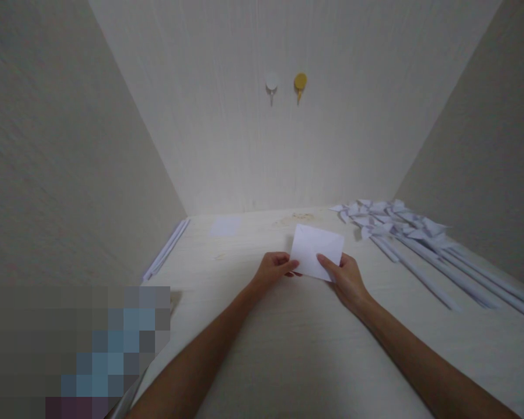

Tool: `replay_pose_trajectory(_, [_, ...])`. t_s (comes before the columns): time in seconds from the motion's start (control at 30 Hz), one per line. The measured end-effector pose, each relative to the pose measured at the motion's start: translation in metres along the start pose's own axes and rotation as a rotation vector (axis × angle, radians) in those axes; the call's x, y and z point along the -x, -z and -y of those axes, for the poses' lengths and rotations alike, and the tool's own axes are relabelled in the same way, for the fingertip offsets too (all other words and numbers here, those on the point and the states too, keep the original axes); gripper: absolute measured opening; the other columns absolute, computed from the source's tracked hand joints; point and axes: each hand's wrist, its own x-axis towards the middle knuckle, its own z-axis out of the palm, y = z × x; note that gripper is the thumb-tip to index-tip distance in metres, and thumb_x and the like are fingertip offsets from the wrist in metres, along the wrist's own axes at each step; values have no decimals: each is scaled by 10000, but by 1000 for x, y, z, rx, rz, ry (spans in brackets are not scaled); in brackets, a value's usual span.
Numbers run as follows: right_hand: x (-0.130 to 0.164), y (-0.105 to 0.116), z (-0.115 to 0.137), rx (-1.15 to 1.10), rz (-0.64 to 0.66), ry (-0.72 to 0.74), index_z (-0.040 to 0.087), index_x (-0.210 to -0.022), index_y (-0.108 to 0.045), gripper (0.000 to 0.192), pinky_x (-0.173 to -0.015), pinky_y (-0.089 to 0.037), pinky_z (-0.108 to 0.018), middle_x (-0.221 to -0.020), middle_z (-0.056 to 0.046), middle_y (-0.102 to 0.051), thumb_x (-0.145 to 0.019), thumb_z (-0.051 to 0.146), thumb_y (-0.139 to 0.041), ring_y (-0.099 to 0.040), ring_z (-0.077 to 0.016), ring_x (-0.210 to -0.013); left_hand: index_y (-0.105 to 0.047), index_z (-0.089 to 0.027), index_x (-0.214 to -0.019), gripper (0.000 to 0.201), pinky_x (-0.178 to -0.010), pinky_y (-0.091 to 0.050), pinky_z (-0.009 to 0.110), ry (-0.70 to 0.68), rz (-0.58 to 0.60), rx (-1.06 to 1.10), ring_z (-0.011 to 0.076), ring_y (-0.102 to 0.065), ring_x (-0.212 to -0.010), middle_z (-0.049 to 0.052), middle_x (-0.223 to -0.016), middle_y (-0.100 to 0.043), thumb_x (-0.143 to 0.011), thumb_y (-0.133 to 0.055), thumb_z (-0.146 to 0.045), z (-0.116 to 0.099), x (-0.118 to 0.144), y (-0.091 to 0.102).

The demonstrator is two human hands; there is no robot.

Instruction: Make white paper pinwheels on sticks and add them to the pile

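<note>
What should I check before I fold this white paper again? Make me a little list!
1. Both hands hold the paper: left hand and right hand grip the white paper: ok.
2. Edges lined up evenly: cannot tell.
3. Bare table beneath the hands: ok.
4. Finished paper pinwheels lie apart at the right: ok.
5. Spare sheet lies farther back: ok.
6. Crease sharp: cannot tell.

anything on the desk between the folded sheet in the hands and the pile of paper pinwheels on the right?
Nothing. In the head view, the desk is bare between the folded white sheet, held by the left hand and right hand, and the paper pinwheels.
</note>
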Motion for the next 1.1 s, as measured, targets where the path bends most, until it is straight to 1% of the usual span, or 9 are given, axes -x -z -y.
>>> replay_pose_trajectory(0.17, [2,1,0,169,212,-13,126,-745,-631,262,-535,-452,-291,-681,-62,-667,-603,346,-644,-586,-183,-580,-638,-114,-652,263,-563,-432,249,8,3,92,129,-562,-548,32,-618,-635,-533,-667,-347,-1,2,1])
replay_pose_trajectory(0.27, [3,0,2,261,297,17,142,-722,-633,221,-524,-443,-275,-661,-41,-655,-598,325,-647,-578,-170,-574,-630,-103,-647,251,-538,-425,255,1,-78,20,139,-553,-542,43,-620,-636,-496,-694,-293,-2,3,0])
replay_pose_trajectory(0.4, [4,-3,6,201,289,32,169,-785,-590,247,-532,-442,-257,-679,-14,-648,-581,289,-661,-577,-150,-575,-608,-97,-595,230,-506,-413,252,14,-168,-11,136,-535,-509,39,-575,-620,-471,-704,-266,-2,3,-1])
replay_pose_trajectory(0.57, [7,-7,13,25,185,61,237,-1077,-387,569,-495,-425,-216,-624,35,-625,-580,260,-665,-554,-109,-508,-597,-92,-617,268,-503,-421,248,-9,-364,102,138,-540,-531,49,-605,-621,-460,-713,-277,3,-2,2])
replay_pose_trajectory(0.7, [8,-9,14,-27,271,205,284,-1164,-326,555,-634,-447,-251,-723,24,-615,-673,274,-586,-577,-108,-631,-597,-91,-701,318,-543,-446,261,5,-464,318,149,-564,-568,57,-670,-633,-465,-713,-271,3,-5,4])
replay_pose_trajectory(0.8, [8,-8,8,121,412,320,261,-1048,-500,363,-674,-445,-271,-900,-34,-602,-690,249,-561,-574,-137,-759,-602,-94,-694,292,-553,-453,263,-6,-484,386,144,-566,-564,49,-662,-635,-473,-706,-252,-2,-5,2])
replay_pose_trajectory(0.87, [7,-7,3,284,446,384,234,-938,-591,256,-648,-448,-266,-883,-47,-609,-687,204,-550,-567,-144,-749,-606,-92,-663,262,-540,-449,260,2,-477,371,139,-559,-540,43,-623,-629,-473,-705,-243,-4,-3,1])
replay_pose_trajectory(0.97, [5,-6,-3,426,375,423,224,-846,-643,220,-617,-448,-277,-788,-46,-634,-662,151,-548,-561,-142,-654,-615,-93,-645,254,-516,-437,260,19,-426,324,144,-555,-525,43,-605,-629,-462,-713,-240,-3,-2,-1])
replay_pose_trajectory(1.1, [1,-6,-5,411,283,404,210,-690,-672,106,-612,-448,-293,-760,-59,-646,-606,189,-611,-570,-170,-663,-627,-92,-654,248,-540,-435,270,16,-330,303,150,-558,-547,43,-620,-635,-468,-706,-236,1,-1,-3])
